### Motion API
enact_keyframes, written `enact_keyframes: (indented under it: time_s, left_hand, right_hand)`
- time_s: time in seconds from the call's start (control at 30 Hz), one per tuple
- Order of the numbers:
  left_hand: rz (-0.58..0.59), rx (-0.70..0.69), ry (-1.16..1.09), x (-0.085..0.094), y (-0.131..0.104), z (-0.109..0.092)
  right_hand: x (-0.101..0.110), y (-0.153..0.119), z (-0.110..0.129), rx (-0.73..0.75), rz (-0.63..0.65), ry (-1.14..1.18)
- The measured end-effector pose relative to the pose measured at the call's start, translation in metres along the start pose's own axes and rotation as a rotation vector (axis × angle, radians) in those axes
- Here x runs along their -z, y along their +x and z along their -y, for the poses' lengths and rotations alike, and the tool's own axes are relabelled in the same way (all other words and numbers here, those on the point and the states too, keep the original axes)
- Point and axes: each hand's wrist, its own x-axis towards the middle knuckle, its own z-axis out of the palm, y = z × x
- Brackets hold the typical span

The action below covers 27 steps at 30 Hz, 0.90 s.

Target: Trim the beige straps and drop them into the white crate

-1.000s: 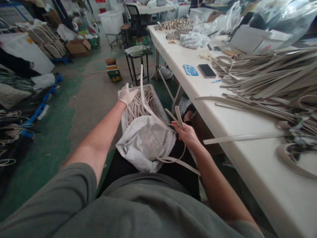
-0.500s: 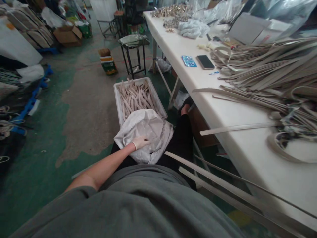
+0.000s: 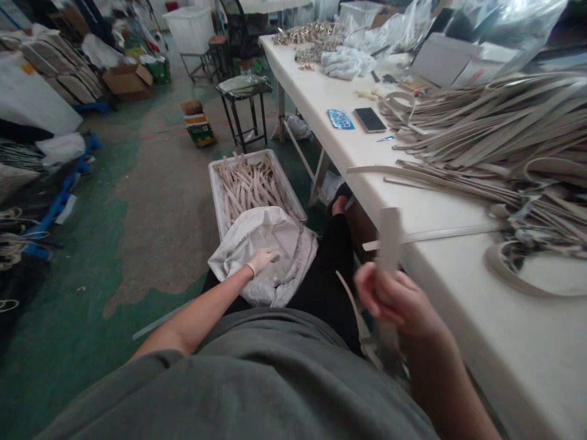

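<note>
My left hand (image 3: 263,261), in a pale glove, is over the white woven sack (image 3: 238,241) on my lap. Its fingers look curled together, and whatever may be in them is hidden. Raised beside the table edge, my bare right hand (image 3: 397,299) is closed round a beige strap (image 3: 389,238). One end of this strap stands up above the fist, blurred by motion. More loose straps hang below the right hand, beside my leg.
A white crate (image 3: 293,206) of short beige strips stands on the floor beyond the sack. The white table (image 3: 440,208) on the right bears a heap of long straps (image 3: 495,131), a phone (image 3: 369,120) and a blue packet (image 3: 340,119). Further off stands a stool (image 3: 244,87).
My right hand has come into view from the lower right, holding up a strap. The long straps that stretched across the lower right have shifted. My left hand has barely moved over the sack.
</note>
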Motion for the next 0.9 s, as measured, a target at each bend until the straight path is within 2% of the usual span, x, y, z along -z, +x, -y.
enact_keyframes:
  time_s: [0.2,0.27,0.33,0.4,0.47,0.57,0.63,0.73,0.8,0.9]
  left_hand:
    - [-0.064,0.050,-0.352,0.070,-0.038,-0.034]
    - [-0.115,0.048,-0.501,0.086,-0.055,-0.048]
    - [-0.179,0.023,-0.568,0.097,-0.071,-0.060]
    - [-0.252,-0.052,-0.462,0.102,-0.084,-0.070]
    - [-0.310,-0.158,-0.221,0.103,-0.093,-0.076]
    - [-0.346,-0.321,0.157,0.102,-0.096,-0.083]
    - [-0.331,-0.390,0.301,0.100,-0.092,-0.088]
    - [-0.297,-0.401,0.379,0.098,-0.084,-0.096]
    - [-0.246,-0.356,0.331,0.097,-0.080,-0.100]
    - [-0.123,-0.274,0.175,0.098,-0.077,-0.105]
  right_hand:
    - [-0.048,0.044,-0.023,-0.053,0.174,0.078]
    - [-0.063,0.056,-0.032,-0.096,0.246,0.109]
    - [-0.074,0.065,-0.037,-0.114,0.251,0.139]
    - [-0.081,0.071,-0.039,-0.092,0.203,0.165]
    - [-0.085,0.073,-0.036,-0.053,0.180,0.163]
    - [-0.091,0.072,-0.032,-0.045,0.276,0.069]
    - [-0.097,0.073,-0.033,-0.038,0.303,-0.011]
    - [-0.106,0.078,-0.039,0.028,0.222,-0.045]
    - [-0.107,0.084,-0.044,0.070,0.155,-0.026]
    - [-0.103,0.093,-0.049,0.083,0.185,-0.029]
